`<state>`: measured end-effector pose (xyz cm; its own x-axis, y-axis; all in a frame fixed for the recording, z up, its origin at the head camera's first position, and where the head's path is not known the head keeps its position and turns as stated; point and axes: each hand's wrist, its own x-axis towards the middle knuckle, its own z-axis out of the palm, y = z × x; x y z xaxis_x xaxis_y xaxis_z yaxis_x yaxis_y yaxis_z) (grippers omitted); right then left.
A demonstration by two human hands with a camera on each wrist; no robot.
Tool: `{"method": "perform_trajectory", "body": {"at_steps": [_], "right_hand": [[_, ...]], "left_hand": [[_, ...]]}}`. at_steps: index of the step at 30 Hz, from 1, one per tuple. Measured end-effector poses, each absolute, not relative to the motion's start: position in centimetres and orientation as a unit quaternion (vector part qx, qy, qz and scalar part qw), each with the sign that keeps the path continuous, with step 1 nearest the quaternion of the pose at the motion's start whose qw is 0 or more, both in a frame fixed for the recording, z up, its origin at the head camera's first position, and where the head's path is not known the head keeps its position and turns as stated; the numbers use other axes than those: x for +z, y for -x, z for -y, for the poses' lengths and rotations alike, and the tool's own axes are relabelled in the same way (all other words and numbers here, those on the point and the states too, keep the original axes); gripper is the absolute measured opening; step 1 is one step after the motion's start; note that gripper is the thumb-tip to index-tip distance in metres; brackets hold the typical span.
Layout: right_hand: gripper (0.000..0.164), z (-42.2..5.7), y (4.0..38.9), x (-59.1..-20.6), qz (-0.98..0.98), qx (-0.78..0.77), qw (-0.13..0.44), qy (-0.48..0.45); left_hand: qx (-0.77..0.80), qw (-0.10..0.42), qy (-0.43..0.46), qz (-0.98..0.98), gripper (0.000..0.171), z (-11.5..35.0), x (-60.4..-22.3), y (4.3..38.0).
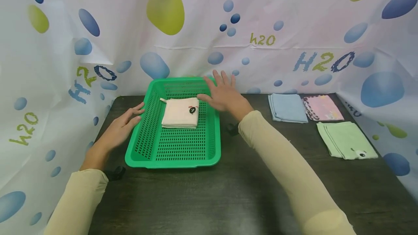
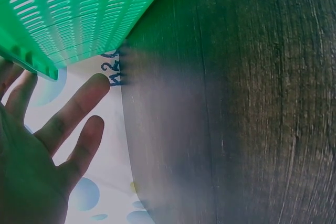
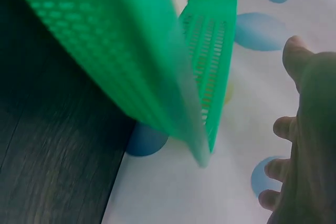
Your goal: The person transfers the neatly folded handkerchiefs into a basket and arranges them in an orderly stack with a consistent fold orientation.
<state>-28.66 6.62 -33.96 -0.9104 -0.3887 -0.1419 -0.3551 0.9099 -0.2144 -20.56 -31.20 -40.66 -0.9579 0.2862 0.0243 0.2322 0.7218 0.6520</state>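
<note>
A green plastic basket (image 1: 183,163) with slotted walls stands on the dark table. Inside it lies a folded white cloth (image 1: 177,113) with a small dark printed figure and a hanging loop. My left hand (image 1: 119,130) is at the basket's left rim, fingertips right at the edge, fingers fairly straight; in the left wrist view its thumb and fingers (image 2: 73,111) are spread beside the basket wall. Over the basket's right rim my right hand (image 1: 223,93) is raised, fingers spread and holding nothing. The right wrist view shows that hand apart from the basket wall (image 3: 142,51).
To the right on the table (image 1: 228,198) lie a folded blue cloth (image 1: 288,108), a pink cloth (image 1: 324,108) with a checked edge, and a green cloth (image 1: 346,139) with an animal face. A white sheet (image 1: 202,17) with coloured drops hangs behind and at both sides.
</note>
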Motion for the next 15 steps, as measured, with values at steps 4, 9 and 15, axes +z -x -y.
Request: {"method": "perform_trajectory", "body": {"at_steps": [4,9,15], "right_hand": [[0.081,-7.4,28.8,-34.3,-0.973,-0.097,0.090,0.187],[0.080,-8.5,29.0,-34.6,-0.974,-0.102,0.088,0.181],[0.081,-10.1,29.3,-34.7,-0.976,-0.104,0.084,0.172]], "left_hand": [[0.343,0.039,-0.137,-0.928,0.043,31.3,-40.6,20.6],[0.341,0.039,-0.141,-0.929,0.044,31.3,-40.7,20.6],[0.343,0.036,-0.146,-0.927,0.042,31.2,-40.9,20.7]]}}
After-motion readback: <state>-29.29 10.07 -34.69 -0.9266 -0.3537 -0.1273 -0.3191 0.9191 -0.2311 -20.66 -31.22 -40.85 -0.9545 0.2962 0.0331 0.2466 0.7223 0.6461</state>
